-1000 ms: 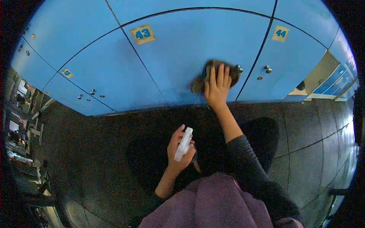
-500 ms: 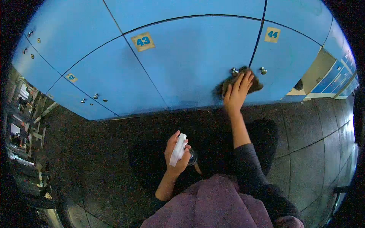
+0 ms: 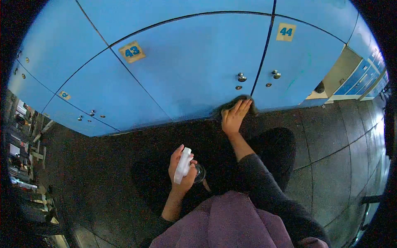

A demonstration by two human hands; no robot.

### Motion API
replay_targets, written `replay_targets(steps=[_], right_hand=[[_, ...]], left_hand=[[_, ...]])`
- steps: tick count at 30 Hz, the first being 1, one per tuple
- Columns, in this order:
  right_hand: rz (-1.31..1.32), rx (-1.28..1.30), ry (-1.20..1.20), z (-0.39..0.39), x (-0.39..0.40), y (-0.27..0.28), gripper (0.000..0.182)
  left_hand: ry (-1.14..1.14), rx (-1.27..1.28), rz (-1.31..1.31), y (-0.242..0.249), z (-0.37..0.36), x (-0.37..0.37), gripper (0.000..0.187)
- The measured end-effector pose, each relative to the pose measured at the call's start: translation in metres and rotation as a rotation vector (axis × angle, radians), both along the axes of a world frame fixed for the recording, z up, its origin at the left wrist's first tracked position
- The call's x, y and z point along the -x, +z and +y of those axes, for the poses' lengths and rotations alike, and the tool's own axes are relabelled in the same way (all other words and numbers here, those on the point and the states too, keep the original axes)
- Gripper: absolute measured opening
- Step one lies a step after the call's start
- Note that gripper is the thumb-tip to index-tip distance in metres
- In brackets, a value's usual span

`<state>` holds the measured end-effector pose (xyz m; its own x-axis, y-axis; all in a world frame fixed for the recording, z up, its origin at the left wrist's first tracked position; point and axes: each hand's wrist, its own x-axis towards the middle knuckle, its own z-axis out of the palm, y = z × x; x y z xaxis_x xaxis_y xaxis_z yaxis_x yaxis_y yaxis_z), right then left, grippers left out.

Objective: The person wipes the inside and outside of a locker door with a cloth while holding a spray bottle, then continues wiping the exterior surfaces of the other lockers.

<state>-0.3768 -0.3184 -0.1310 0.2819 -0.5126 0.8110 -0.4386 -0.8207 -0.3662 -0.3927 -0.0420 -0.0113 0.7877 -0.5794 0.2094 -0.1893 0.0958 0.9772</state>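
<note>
My right hand (image 3: 234,118) presses a dark cloth (image 3: 247,100) against the bottom edge of the blue locker door 43 (image 3: 194,70), below its knob (image 3: 241,77) and lock. The cloth lies beneath the palm and fingers and sticks out on both sides. Lower and to the left, my left hand (image 3: 180,173) is wrapped round a spray bottle with a white trigger head (image 3: 182,165); its clear body (image 3: 199,173) shows partly behind the fingers. The bottle is held away from the door.
Locker door 44 (image 3: 304,62) with a knob is at the right, and door 42 (image 3: 87,89) at the left. Dark tiled floor (image 3: 326,140) runs below the lockers. More blue lockers (image 3: 355,82) stand at the far right, cluttered shelving at the far left.
My right hand has moved down and left with the cloth, from beside the knob to the door's bottom edge, uncovering the lock. The view has shifted slightly; my left hand still holds the bottle.
</note>
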Motion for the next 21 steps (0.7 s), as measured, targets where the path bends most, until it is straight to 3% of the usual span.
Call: replay_targets(steps=[4,8,10,16,20,21], right_hand=[[-0.008,-0.003,0.04,0.006,-0.002,0.0,0.065],[0.191,0.206,0.159,0.008,0.0,0.04,0.058],[0.438,0.391,0.361,0.014,0.001,0.092,0.057],[0.15,0.424,0.349,0.032,-0.026,0.268,0.062],[-0.176,0.528,0.201,0.008,-0.032,0.34,0.057],[-0.01,0.482,0.07,0.006,-0.021,0.353,0.055]], left_hand=[[-0.001,-0.015,0.003,-0.001,0.004,0.0,0.064],[0.015,-0.059,0.024,-0.004,0.003,-0.001,0.066],[0.009,-0.038,-0.011,0.0,0.002,0.0,0.067],[0.004,0.02,-0.061,-0.005,0.002,0.0,0.063],[-0.007,-0.045,-0.008,-0.001,0.005,0.0,0.059],[-0.01,-0.038,-0.019,-0.002,0.006,0.0,0.059]])
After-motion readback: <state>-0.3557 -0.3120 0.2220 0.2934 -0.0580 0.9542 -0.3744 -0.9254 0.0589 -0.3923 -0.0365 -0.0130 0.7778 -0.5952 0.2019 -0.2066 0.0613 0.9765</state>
